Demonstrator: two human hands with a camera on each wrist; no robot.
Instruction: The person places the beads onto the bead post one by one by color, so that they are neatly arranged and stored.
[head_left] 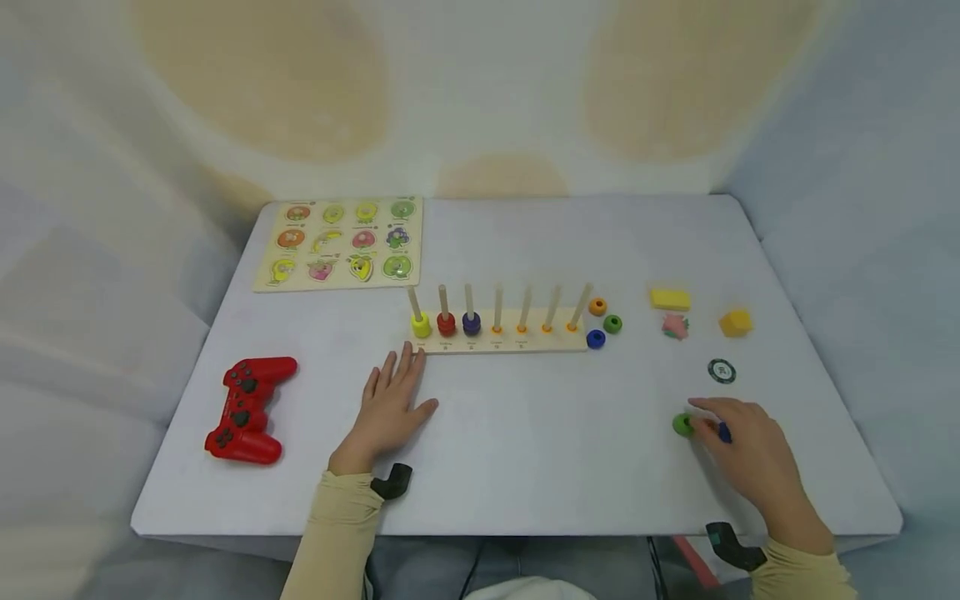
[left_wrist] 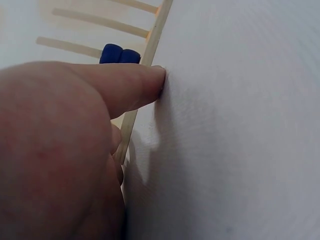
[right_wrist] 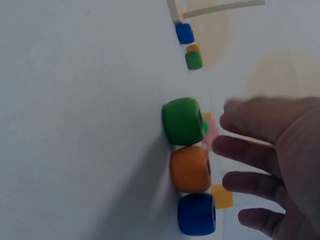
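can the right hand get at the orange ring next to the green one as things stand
Probably yes. The right hand hovers open right beside the orange ring, which lies on the table between the green ring and the blue ring; nothing stands between fingers and ring.

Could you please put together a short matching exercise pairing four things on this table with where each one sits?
Things:
1. red plastic game controller
2. wooden fruit puzzle board
3. yellow foam cube
4. round green bead

Places:
A. far left corner of the white table
B. at the fingertips of the right hand
C. near left, left of the left hand
D. right side, beyond the dark round token

Pairs: 1-C, 2-A, 3-D, 4-B
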